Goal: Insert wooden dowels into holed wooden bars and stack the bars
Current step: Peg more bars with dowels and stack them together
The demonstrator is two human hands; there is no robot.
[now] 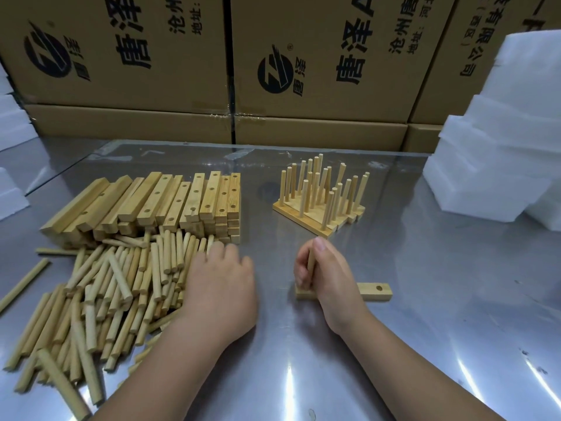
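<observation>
One holed wooden bar (pixel 375 292) lies flat on the metal table in front of me. My right hand (pixel 326 276) grips a dowel (pixel 311 262) upright over the bar's left end, thumb on top. My left hand (pixel 220 284) rests on the right edge of a loose dowel pile (pixel 115 287); its fingertips are hidden among the dowels. Behind the pile sits a stack of holed bars (pixel 170 202). Further back on the right stand finished bars with upright dowels (pixel 321 192), packed side by side.
Printed cardboard boxes (pixel 273 71) wall off the back of the table. White foam blocks (pixel 504 141) are stacked at the right, and more foam (pixel 9 126) sits at the left edge. A stray dowel (pixel 24 284) lies at far left.
</observation>
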